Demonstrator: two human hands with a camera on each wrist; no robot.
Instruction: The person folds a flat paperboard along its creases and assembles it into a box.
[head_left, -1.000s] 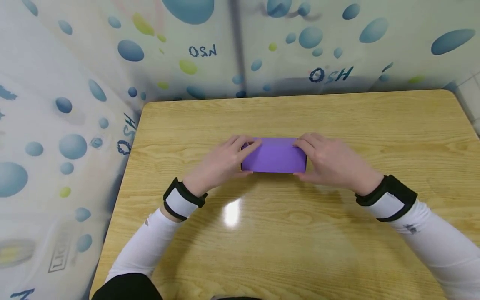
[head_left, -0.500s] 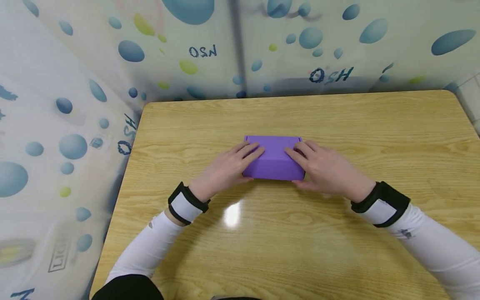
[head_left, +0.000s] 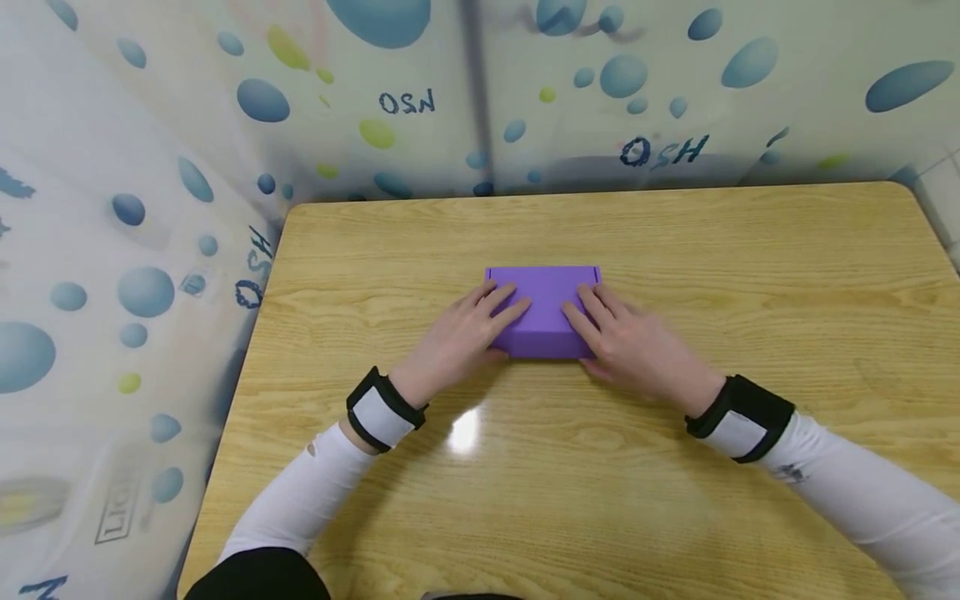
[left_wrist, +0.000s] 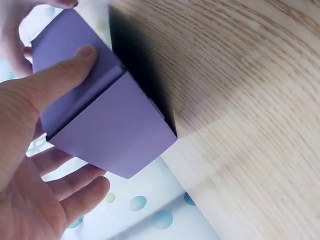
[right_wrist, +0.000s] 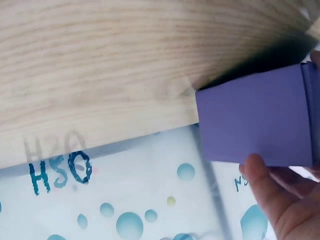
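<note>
A closed purple box sits near the middle of the wooden table, its lid top and narrower front side facing the head camera. My left hand holds its left end, fingers spread on the top and thumb at the lower front. At the right end my right hand grips it the same way. In the left wrist view, the left thumb presses the front of the box, with the other fingers along its top. The right wrist view has the box's end face with right fingertips over the top edge.
The wood-grain table extends around the box on all sides. Behind it and to the left hangs a patterned curtain with blue and green dots. Black-and-white straps wrap both wrists.
The box has tipped so that its top shows with the front side below. Both hands have slid inward over the top, and the right forearm has shifted left.
</note>
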